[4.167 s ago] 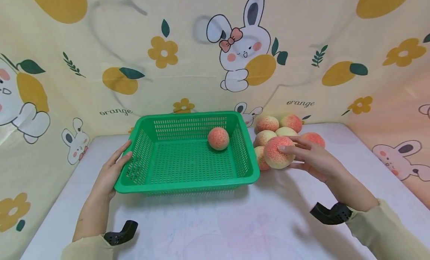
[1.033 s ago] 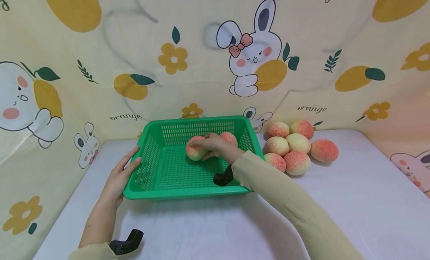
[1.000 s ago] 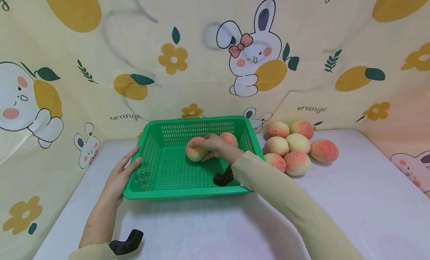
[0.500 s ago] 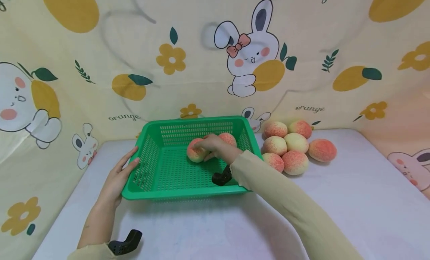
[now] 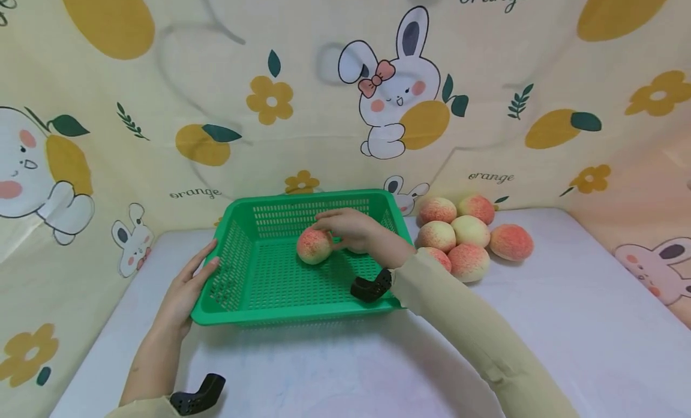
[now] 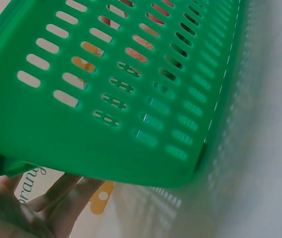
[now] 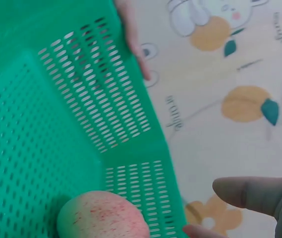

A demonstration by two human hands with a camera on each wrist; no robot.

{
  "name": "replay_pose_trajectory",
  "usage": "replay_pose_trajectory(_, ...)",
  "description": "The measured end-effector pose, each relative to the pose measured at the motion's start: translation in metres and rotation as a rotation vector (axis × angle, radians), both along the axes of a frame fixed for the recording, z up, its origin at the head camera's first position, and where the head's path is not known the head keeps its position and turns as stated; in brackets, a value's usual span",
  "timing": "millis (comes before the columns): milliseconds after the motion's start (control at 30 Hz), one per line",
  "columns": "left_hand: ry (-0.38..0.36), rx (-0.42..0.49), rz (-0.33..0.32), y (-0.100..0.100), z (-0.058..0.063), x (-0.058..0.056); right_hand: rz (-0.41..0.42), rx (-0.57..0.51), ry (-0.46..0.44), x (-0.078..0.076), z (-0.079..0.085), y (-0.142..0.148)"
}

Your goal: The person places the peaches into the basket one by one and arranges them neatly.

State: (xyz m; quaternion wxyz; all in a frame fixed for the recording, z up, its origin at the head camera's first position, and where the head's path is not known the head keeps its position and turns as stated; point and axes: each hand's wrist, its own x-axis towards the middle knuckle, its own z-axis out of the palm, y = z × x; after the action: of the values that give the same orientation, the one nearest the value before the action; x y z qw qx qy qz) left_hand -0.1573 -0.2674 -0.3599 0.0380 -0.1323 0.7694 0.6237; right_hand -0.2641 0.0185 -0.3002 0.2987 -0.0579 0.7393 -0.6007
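A green plastic basket with slotted walls stands on the table. My left hand holds its left rim; the left wrist view has those fingers beside the basket's wall. Inside the basket, a red-and-cream peach rests on the floor near the middle. Just above and to its right is my right hand, its fingers loosened off the fruit. A second peach is mostly hidden behind that hand. In the right wrist view one peach lies apart from the spread thumb and finger.
Several peaches are clustered on the table just right of the basket. One redder peach lies at the cluster's right side. A printed cloth hangs directly behind the basket.
The right hand carried a peach from the cluster into the basket. Since half a second ago it has let go and lifted slightly up and right. The left hand stays at the rim.
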Motion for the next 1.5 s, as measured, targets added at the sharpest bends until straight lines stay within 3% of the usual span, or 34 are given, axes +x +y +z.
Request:
replay_pose_trajectory(267,-0.002,0.012,0.002,0.002,0.000,-0.001,0.008,-0.139,-0.054,0.004,0.005,0.018)
replay_pose_trajectory(467,-0.005,-0.010,0.002,0.001,0.001,0.000,0.008,-0.074,0.044,0.010,0.012,0.036)
replay_pose_trajectory(800,0.003,0.007,0.000,-0.001,0.000,0.000,0.059,-0.120,0.135,0.028,0.020,0.070)
replay_pose_trajectory(1133,0.001,-0.011,-0.009,0.001,-0.001,0.000,-0.027,-0.099,0.253,0.039,0.012,0.101)
replay_pose_trajectory(1333,0.001,0.004,-0.009,0.000,-0.002,0.000,-0.061,-0.065,0.265,0.042,0.005,0.116)
replay_pose_trajectory(1500,0.000,0.004,-0.009,0.000,-0.001,0.000,-0.143,-0.054,0.290,0.046,-0.003,0.128)
